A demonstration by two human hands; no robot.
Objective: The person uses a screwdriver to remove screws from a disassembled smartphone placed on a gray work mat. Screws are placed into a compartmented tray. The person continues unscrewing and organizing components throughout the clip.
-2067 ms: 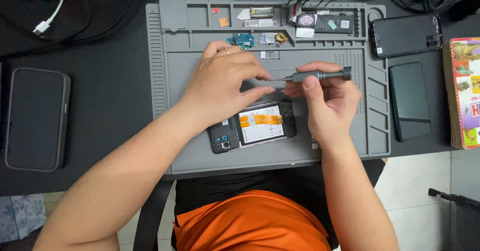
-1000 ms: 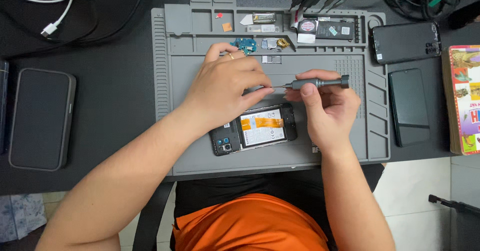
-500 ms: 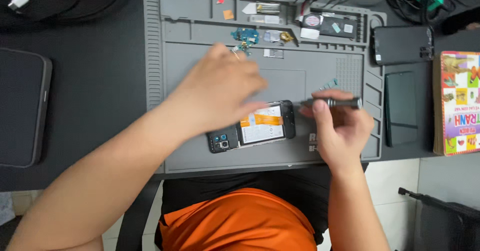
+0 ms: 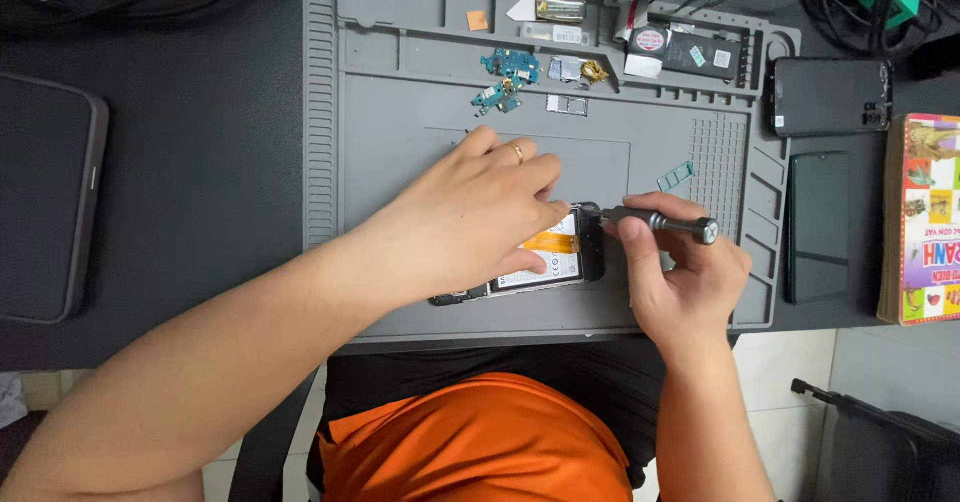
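Two hands work near the front edge of the grey repair mat (image 4: 400, 152). Closest, the opened phone (image 4: 560, 262) lies back-up under the left hand (image 4: 470, 227), whose fingers press flat on it. Just beside it, the right hand (image 4: 680, 277) pinches a slim screwdriver (image 4: 660, 224), tip touching the phone's right end. Farther back, small blue circuit boards (image 4: 505, 77) lie near the mat's far trays.

The phone (image 4: 545, 257) lies on the mat (image 4: 400, 152), left hand (image 4: 470, 212) over it. The screwdriver (image 4: 660, 224), in the right hand (image 4: 680, 282), touches its right end; small boards (image 4: 505, 77) lie behind.
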